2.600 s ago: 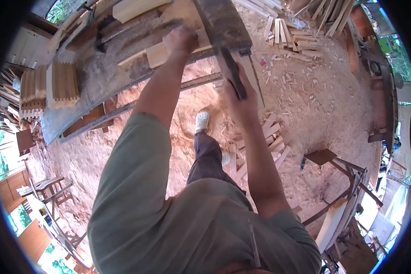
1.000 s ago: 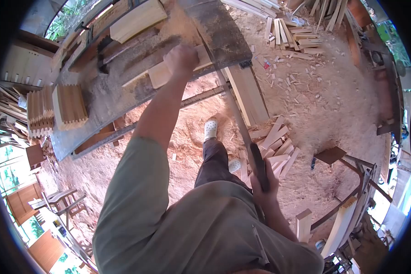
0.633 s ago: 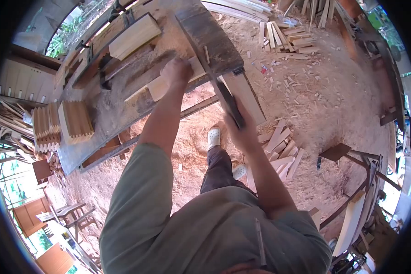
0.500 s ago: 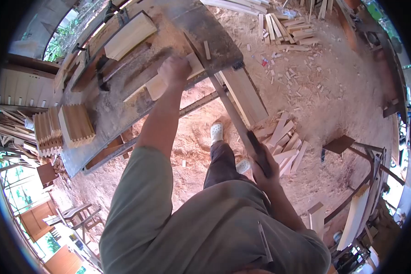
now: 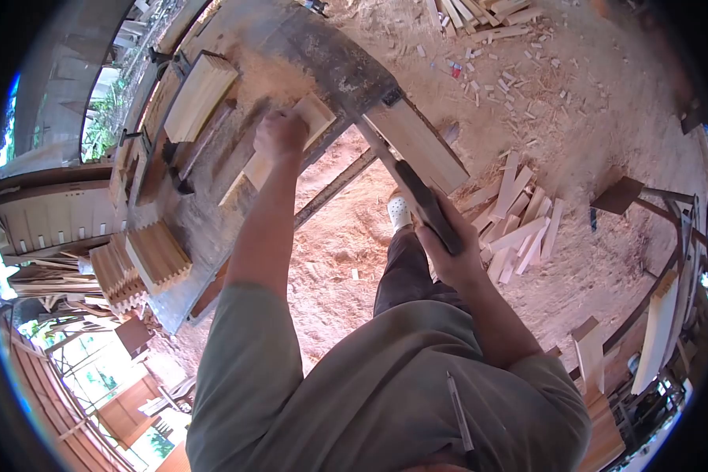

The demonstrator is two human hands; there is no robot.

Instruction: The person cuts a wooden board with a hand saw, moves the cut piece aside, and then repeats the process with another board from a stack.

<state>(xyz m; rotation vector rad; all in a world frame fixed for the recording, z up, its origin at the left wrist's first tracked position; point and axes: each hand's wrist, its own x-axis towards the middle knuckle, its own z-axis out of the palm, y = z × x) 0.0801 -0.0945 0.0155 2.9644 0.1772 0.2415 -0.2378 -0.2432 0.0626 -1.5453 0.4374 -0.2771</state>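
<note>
My left hand [image 5: 282,135] is closed over a pale wooden board [image 5: 316,115], pressing it against the workbench top [image 5: 279,39]. The board's right end lies near the bench edge, by the saw. My right hand [image 5: 458,245] grips the dark handle of a handsaw [image 5: 426,203]. Its narrow blade runs away from me, up to the bench edge beside the board; the far part of the blade is hard to make out. Another light plank [image 5: 417,145] lies just right of the blade.
A thick block of boards [image 5: 200,96] sits further back on the bench. Grooved wooden pieces [image 5: 157,253] are stacked at its left end. Offcuts [image 5: 523,220] lie heaped on the sawdust floor to the right, and a metal frame [image 5: 672,197] stands beyond.
The saw and my right hand have moved forward, toward the bench. My left hand stays on the board. The whole view has shifted a little, and a small offcut on the bench no longer shows.
</note>
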